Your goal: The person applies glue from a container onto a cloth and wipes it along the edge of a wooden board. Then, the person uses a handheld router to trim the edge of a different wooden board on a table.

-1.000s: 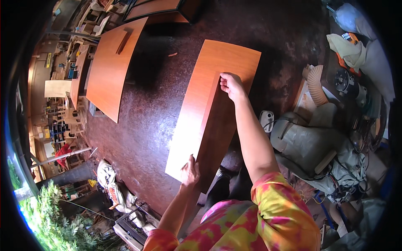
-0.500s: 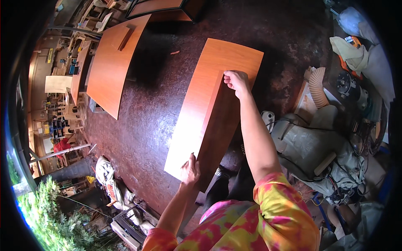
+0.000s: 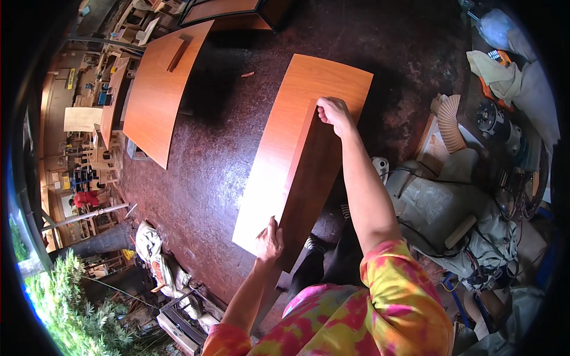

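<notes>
A long orange-brown wooden board [image 3: 270, 142] extends away from me at a slant, above the dark floor. Lengthwise along it runs a narrow wooden strip [image 3: 300, 145], which looks set on edge; the surface to its right is much darker. At the strip's far end, my right hand [image 3: 335, 114] is closed, with the fingertips pinching its corner. My left hand [image 3: 270, 242] grips the near end, one digit pointing forward along the wood and the other fingers partly hidden. Strong glare whitens the board's near left part.
To the left stands another wooden panel [image 3: 160, 89] with a small wood block [image 3: 177, 54] on it. A grey covered machine [image 3: 439, 207], a ribbed hose [image 3: 451, 124] and cables crowd the right. Bundled cloth [image 3: 148, 240] lies at lower left. A person in red [image 3: 86, 199] is far left.
My hands, the strip and the board stay almost exactly in place. My right forearm shifts very slightly. The distant person in red has changed posture.
</notes>
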The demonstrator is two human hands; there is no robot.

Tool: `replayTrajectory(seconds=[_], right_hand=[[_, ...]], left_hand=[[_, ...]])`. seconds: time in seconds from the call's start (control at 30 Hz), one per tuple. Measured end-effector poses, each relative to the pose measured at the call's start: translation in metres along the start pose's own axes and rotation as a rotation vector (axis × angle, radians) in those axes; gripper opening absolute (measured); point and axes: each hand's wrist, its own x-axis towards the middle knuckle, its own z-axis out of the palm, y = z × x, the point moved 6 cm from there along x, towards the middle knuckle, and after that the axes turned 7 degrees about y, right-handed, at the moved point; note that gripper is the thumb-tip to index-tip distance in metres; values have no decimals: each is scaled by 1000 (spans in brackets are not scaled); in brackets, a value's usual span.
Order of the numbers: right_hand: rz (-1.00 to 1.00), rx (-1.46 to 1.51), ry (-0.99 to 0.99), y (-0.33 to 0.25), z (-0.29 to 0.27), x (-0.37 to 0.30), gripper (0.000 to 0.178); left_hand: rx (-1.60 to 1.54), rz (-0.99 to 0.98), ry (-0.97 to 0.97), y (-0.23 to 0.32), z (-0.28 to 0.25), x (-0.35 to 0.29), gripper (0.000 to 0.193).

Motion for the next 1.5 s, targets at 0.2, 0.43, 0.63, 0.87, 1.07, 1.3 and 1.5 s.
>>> replayTrajectory(seconds=[0.2, 0.43, 0.63, 0.87, 1.07, 1.3, 1.5], right_hand=[[72, 100, 35, 16, 2, 2, 15], [87, 176, 86, 31, -4, -7, 22], [234, 77, 37, 118, -35, -43, 16], [353, -433, -93, 231, -44, -200, 35], [-578, -923, -398, 184, 10, -312, 22], [-1213, -1052, -879, 174, 201, -486, 48], [-1251, -1591, -1352, 310, 262, -513, 38]], left_hand=[[8, -12, -18, 2, -1, 1, 46], [-25, -31, -1, 5, 0, -2, 46], [-80, -62, 5, 11, 1, -3, 46], [-266, -310, -26, 0, -28, -25, 54], [-151, -603, -1, -62, -60, -180, 65], [43, -732, 152, -108, -107, -348, 62], [214, -774, 552, -80, -183, -439, 55]])
